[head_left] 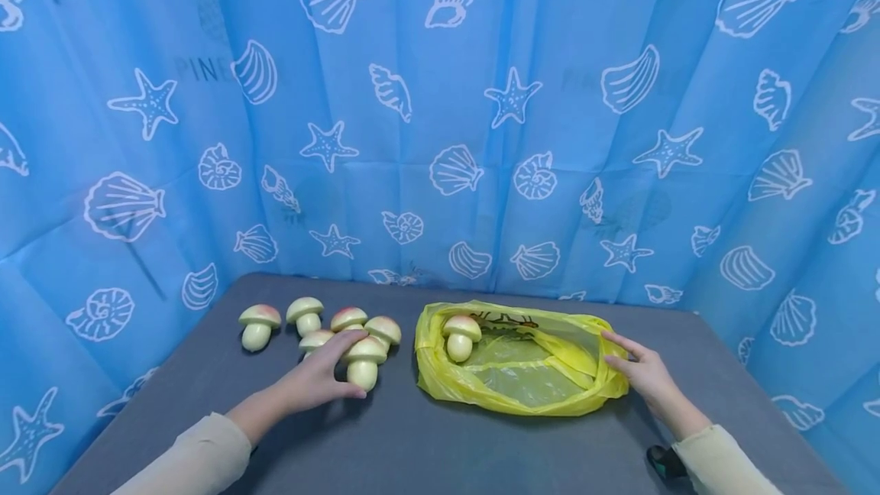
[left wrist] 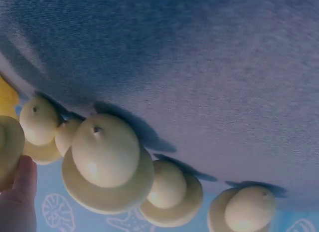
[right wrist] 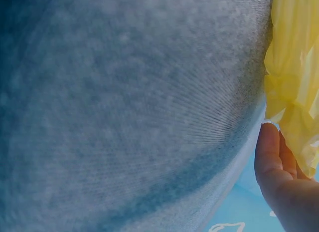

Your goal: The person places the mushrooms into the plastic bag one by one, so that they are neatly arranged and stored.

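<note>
My left hand (head_left: 318,378) grips a toy mushroom (head_left: 362,374) with a pale green stem and cap, thumb low by the stem and fingers around the cap. In the left wrist view, part of that mushroom (left wrist: 7,149) shows at the left edge beside the thumb. Several similar mushrooms (head_left: 259,327) stand behind and left of this hand. A yellow plastic bag (head_left: 502,402) lies mouth open toward me, with one mushroom (head_left: 461,338) inside at its left. On the bag's right side, my right hand (head_left: 649,380) holds the rim between thumb and fingers; the right wrist view shows fingers against the yellow plastic (right wrist: 294,100).
Everything stands on a grey cloth-covered table (head_left: 385,453). A blue curtain (head_left: 440,212) with white shells and starfish hangs along the back and sides. Near the right sleeve lies a small dark object (head_left: 664,462).
</note>
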`<action>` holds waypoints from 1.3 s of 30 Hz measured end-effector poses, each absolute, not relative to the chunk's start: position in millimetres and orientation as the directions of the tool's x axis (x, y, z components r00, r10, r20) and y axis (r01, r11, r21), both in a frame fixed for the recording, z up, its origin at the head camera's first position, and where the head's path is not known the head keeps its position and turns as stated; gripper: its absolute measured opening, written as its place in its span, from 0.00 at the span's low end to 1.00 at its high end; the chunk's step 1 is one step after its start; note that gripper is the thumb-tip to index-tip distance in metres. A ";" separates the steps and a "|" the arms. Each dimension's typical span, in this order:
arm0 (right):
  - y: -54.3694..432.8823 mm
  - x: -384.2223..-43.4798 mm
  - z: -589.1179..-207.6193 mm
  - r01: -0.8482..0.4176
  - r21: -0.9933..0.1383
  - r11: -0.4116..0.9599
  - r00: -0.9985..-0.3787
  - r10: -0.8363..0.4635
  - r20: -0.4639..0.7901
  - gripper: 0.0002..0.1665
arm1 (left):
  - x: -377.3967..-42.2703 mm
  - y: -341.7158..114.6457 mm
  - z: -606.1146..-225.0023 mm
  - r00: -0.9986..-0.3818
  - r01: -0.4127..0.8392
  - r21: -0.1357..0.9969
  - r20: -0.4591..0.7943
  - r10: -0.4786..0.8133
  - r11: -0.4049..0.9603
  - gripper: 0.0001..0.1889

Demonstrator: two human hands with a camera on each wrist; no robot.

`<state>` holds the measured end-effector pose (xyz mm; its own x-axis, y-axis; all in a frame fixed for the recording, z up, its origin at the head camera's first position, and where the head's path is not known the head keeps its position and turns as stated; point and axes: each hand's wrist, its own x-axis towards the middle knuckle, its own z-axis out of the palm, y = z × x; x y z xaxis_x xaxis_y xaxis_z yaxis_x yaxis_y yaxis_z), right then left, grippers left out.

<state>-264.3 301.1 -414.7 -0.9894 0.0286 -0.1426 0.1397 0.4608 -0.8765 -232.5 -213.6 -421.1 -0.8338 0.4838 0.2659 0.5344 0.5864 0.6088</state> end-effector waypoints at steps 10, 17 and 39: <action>302.1 -265.5 -416.2 0.156 -0.881 0.446 -0.987 0.034 -0.158 0.35 | -238.1 -201.2 -416.6 -0.860 0.481 0.627 0.202 0.468 0.613 0.46; 302.3 -265.1 -413.8 0.154 -0.882 0.445 -0.987 0.039 -0.153 0.36 | -241.3 -193.2 -415.7 -0.854 0.497 0.612 0.218 0.473 0.615 0.46; 300.3 -264.4 -413.6 0.158 -0.891 0.426 -0.987 0.036 -0.158 0.35 | -245.1 -158.8 -411.4 -0.897 0.438 0.641 0.271 0.349 0.630 0.42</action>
